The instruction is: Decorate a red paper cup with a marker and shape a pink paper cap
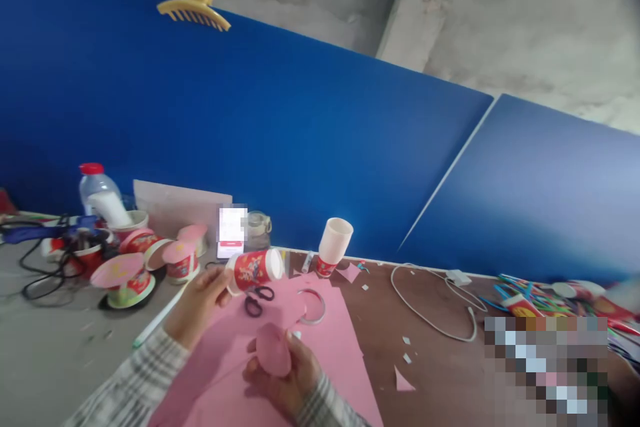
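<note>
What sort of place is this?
Probably a craft workspace of some kind: scissors lie on pink paper, and pink-topped paper cups are gathered at the left. What building it belongs to, I can't tell.

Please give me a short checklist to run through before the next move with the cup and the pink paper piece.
1. Left hand holding the red paper cup: ok.
2. Right hand holding the pink paper piece: ok.
3. Scissors out of both hands, resting on the pink sheet: ok.
4. Brown tabletop free of offcuts: not ok, a pink scrap lies to the right of the sheet.
5. Adhesive on the pink paper piece: cannot tell, none can be made out.
</note>
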Tool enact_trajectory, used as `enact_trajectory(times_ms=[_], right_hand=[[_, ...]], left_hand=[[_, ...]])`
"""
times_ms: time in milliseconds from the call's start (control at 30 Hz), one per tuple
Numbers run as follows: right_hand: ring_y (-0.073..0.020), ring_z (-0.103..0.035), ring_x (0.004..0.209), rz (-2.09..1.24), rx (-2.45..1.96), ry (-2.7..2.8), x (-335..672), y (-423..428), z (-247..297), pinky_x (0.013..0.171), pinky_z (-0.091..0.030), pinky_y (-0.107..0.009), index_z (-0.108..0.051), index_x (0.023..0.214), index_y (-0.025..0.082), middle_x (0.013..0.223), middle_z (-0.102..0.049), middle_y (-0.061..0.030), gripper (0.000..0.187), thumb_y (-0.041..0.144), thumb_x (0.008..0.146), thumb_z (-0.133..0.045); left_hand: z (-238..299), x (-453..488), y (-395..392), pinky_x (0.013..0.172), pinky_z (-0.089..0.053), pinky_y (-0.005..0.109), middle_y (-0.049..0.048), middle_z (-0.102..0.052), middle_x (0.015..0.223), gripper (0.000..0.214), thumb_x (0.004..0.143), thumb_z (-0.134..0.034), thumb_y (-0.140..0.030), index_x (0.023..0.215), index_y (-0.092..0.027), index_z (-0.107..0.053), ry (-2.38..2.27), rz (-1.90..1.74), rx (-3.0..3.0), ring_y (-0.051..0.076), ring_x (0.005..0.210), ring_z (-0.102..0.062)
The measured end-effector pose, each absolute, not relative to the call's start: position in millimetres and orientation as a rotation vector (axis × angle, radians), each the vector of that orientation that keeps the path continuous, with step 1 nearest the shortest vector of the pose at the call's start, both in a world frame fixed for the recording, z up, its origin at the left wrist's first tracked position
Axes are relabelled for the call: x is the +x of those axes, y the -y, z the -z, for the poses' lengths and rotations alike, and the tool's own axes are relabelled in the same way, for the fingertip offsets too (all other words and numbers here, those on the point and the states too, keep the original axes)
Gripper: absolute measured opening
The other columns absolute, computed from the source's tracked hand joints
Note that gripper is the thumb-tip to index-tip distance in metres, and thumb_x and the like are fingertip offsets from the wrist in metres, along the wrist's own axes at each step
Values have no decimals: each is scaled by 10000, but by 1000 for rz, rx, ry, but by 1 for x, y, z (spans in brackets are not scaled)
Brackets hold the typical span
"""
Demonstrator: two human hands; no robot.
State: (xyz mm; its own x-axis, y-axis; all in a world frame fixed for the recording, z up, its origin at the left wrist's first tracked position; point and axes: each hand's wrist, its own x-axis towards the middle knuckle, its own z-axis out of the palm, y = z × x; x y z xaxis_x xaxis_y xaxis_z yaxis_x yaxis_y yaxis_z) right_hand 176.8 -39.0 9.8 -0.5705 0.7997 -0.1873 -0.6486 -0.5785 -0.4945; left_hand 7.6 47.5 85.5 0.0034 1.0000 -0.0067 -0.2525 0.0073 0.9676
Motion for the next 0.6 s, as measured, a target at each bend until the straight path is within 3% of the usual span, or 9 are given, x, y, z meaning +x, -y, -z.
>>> enact_trajectory(times_ms=[233,300,400,500,600], right_hand=[[-253,-628,647,-1943,-652,390,175,34,-13,715,-498,-371,-711,736,109,701,-680,-120,477,474,432,-756],[-251,-626,623,-1917,-680,396,177,33,-18,695,-491,-394,-700,789,134,772,-693,-132,504,493,439,-752],[-256,-616,575,-1946,-697,388,179,31,-25,623,-478,-417,-673,854,168,808,-694,-150,597,628,474,-665],[-268,-618,582,-2028,-701,367,179,30,-30,579,-468,-404,-651,877,175,796,-697,-165,656,701,489,-594],[-270,-636,650,-2037,-708,367,176,30,-33,622,-482,-393,-629,884,169,767,-697,-143,614,645,496,-642]], left_hand=[[-35,-34,-14,257,-298,221,-38,-509,368,44,483,-639,-237,515,-212,-658,-910,-1374,616,85,250,-272],[-28,-46,-18,268,-359,223,-28,-569,433,137,523,-612,-188,624,-244,-685,-878,-1381,517,89,254,-307],[-18,-56,-24,307,-431,225,-66,-536,404,288,587,-548,-102,725,-318,-680,-838,-1374,390,92,242,-315],[-12,-55,-27,300,-448,239,-52,-536,385,312,629,-497,-57,723,-283,-691,-813,-1307,319,90,223,-301],[-8,-48,-25,295,-452,244,-31,-553,394,303,644,-482,-45,727,-238,-700,-787,-1257,279,88,219,-304]])
